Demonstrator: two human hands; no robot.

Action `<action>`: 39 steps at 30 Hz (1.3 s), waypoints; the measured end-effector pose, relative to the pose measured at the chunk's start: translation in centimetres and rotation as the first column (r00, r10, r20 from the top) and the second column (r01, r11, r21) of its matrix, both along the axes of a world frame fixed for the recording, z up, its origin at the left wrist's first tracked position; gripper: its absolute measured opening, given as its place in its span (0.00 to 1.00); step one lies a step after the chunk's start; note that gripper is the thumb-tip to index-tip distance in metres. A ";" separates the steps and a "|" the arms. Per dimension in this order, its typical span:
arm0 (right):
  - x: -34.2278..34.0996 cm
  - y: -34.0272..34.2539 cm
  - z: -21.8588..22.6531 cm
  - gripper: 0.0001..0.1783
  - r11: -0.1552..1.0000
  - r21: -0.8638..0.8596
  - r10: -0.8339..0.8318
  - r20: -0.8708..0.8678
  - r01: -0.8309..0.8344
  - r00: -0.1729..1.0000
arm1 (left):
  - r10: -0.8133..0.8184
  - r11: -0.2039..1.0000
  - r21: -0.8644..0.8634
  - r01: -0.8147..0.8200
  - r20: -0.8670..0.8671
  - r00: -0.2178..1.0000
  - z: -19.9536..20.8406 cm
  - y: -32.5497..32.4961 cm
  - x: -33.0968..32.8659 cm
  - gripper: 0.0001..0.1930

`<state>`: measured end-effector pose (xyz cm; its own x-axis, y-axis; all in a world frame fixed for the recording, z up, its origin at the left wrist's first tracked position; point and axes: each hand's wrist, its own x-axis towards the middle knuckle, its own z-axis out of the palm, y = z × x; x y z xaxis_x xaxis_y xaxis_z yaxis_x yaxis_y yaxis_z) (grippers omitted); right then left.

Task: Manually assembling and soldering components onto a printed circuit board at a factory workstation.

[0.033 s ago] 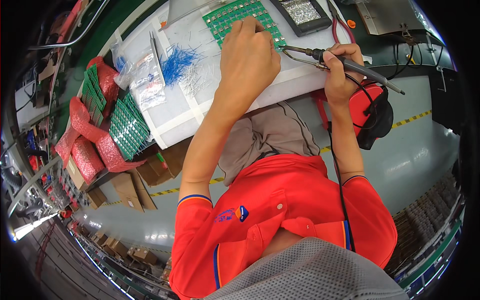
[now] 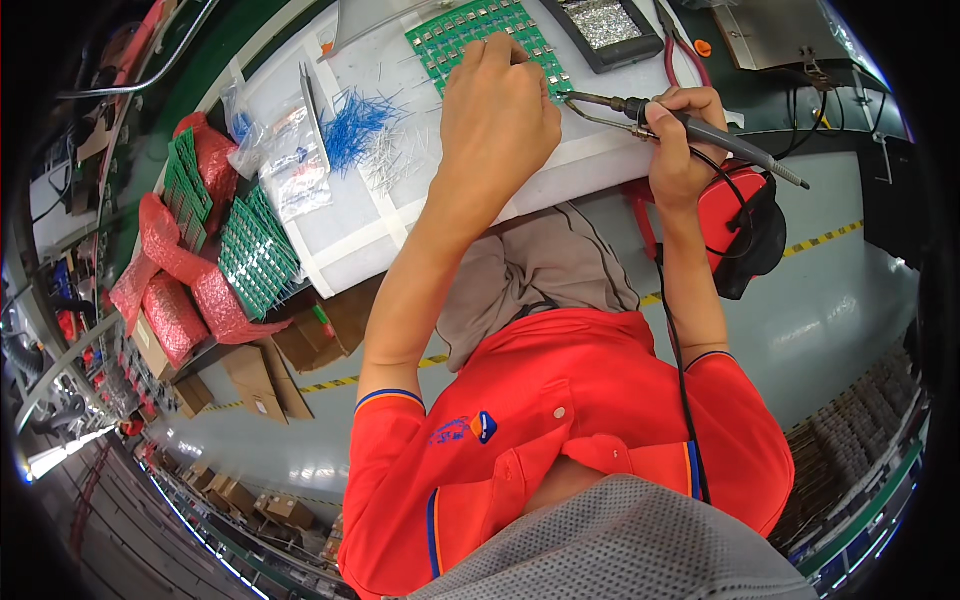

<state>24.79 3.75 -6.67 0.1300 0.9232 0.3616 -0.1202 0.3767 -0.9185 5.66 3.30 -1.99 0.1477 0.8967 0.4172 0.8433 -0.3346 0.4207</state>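
Observation:
My right hand (image 2: 686,140) is wrapped round a soldering iron (image 2: 730,142), which has a thin metal tube running beside its shaft. The iron's tip reaches the near right edge of a green circuit board (image 2: 432,50) set with rows of small metal parts. Over that board lies my left hand (image 2: 500,120), its fingers curled and pressed together. Its fingertips are hidden from view, and I cannot make out what they hold. To the left of this hand are a heap of blue wires (image 2: 355,128) and a scatter of white wires (image 2: 384,160) on the white work surface (image 2: 350,215).
Tweezers (image 2: 314,120) rest on plastic bags (image 2: 295,175) at the left. Beyond them are stacked green boards (image 2: 258,255) and pink bubble wrap (image 2: 215,300). A black tray of silvery solder scraps (image 2: 605,30) and red-handled pliers (image 2: 682,55) lie at the far right. A black cable (image 2: 672,320) hangs by my right arm.

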 end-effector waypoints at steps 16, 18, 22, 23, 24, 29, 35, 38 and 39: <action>0.1 0.1 -0.1 0.07 0.998 0.004 -0.061 -0.025 0.061 0.998 | -0.024 0.999 -0.030 0.024 0.001 1.000 0.0 -0.1 -0.6 0.05; 0.2 0.1 -0.2 0.07 0.996 0.003 -0.087 -0.024 0.087 0.996 | -0.059 0.997 -0.039 0.060 0.012 0.998 0.5 -0.2 -1.3 0.04; 0.3 0.1 -0.3 0.06 0.992 0.008 -0.129 -0.048 0.130 0.990 | -0.050 0.994 -0.089 0.058 0.097 0.994 1.4 -0.5 -1.4 0.03; 0.2 0.2 -0.4 0.06 0.988 0.023 -0.149 -0.070 0.151 0.986 | -0.067 0.997 -0.017 0.070 0.119 0.991 1.3 -0.3 -1.1 0.03; 0.1 0.1 -0.4 0.06 0.988 0.024 -0.148 -0.069 0.150 0.987 | -0.066 0.998 -0.016 0.068 0.120 0.991 1.0 -0.2 -0.7 0.03; -0.3 -0.1 -0.6 0.08 0.979 0.111 -0.163 -0.087 0.172 0.983 | -0.059 0.997 0.063 0.047 0.207 0.977 -0.9 0.2 0.7 0.03; 0.0 -0.2 -0.5 0.08 0.986 0.057 -0.158 -0.020 0.159 0.987 | -0.059 0.998 0.050 0.050 0.201 0.978 -1.1 0.4 0.6 0.03; -0.2 -0.2 -0.3 0.08 0.987 0.043 -0.153 -0.021 0.154 0.988 | -0.051 0.998 0.038 0.044 0.190 0.981 -1.1 0.3 0.6 0.03; -0.3 -0.3 -0.2 0.08 0.988 0.043 -0.150 -0.023 0.151 0.988 | -0.048 0.998 0.039 0.041 0.188 0.981 -1.1 0.3 0.6 0.03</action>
